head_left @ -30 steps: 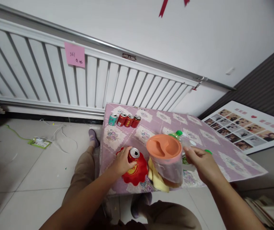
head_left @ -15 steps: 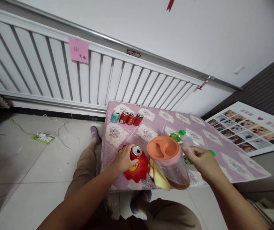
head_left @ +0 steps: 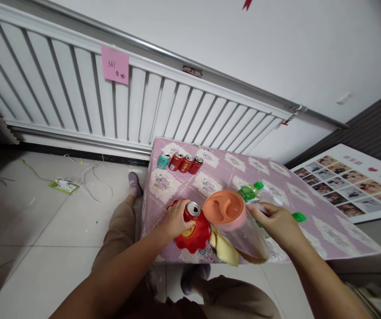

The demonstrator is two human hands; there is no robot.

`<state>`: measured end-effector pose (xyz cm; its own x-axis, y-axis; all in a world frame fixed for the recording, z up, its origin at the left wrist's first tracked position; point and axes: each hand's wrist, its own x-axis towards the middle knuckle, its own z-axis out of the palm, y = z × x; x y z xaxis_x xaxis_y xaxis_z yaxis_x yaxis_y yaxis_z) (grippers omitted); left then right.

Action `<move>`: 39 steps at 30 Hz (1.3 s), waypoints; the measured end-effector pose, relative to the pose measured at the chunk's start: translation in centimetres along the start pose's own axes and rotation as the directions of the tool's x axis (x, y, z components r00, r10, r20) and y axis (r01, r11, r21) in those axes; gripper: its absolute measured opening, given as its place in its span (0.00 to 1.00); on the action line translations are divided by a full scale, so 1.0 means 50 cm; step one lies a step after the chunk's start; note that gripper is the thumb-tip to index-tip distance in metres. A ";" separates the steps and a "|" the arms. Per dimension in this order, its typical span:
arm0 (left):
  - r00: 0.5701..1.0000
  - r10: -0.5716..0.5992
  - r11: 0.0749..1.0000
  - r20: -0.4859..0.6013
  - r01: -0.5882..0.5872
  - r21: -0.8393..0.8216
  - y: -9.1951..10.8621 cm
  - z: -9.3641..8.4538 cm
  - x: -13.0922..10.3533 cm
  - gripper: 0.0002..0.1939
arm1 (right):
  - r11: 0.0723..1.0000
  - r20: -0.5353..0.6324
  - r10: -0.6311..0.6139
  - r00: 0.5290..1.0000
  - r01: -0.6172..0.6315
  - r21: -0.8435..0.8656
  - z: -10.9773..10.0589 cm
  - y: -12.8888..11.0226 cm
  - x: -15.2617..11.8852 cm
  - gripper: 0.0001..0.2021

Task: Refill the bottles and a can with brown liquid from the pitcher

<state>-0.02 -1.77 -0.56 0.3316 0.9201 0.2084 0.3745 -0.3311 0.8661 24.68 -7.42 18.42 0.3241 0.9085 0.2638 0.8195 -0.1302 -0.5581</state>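
My left hand (head_left: 178, 220) is wrapped round a red drink can (head_left: 190, 213), whose top opening shows. The can stands over a red scalloped tray (head_left: 195, 245) with a yellow print. By its handle, my right hand (head_left: 278, 221) grips a clear plastic pitcher (head_left: 250, 239) with an orange lid (head_left: 224, 208). The pitcher is tilted, its lid toward the can, and a little brownish liquid lies in its bottom. A gap separates lid and can. Under the pitcher's left side lies a yellow cloth (head_left: 225, 250).
A teal can (head_left: 163, 161) and three red cans (head_left: 186, 164) line up at the back left of the purple floral tablecloth (head_left: 217, 180). Behind the pitcher lie green-capped bottles (head_left: 250, 192). A white radiator (head_left: 137, 106) stands behind; a power strip (head_left: 64, 186) is on the floor.
The pitcher tilts slightly more, its lid now a little closer to the can. My left hand keeps its hold on the can. The whole view has shifted slightly.
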 end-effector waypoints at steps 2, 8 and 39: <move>1.000 0.001 1.000 0.003 -0.001 0.009 -0.003 0.002 0.000 0.38 | 0.998 0.093 0.009 0.996 -0.003 -0.067 0.001 -0.010 0.003 0.23; 1.000 0.021 1.000 0.009 -0.021 -0.015 -0.003 0.000 0.002 0.37 | 0.994 0.141 -0.012 0.990 0.027 -0.103 0.000 -0.043 0.006 0.23; 0.999 0.044 0.999 -0.015 -0.043 0.020 -0.011 0.007 0.004 0.38 | 0.968 0.195 0.030 0.980 0.020 -0.251 0.006 -0.081 0.020 0.24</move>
<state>0.16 -1.47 -1.18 0.3350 0.9077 0.2527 0.3767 -0.3748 0.8471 21.57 -5.85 20.70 0.2502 0.9641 0.0889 0.9182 -0.2072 -0.3377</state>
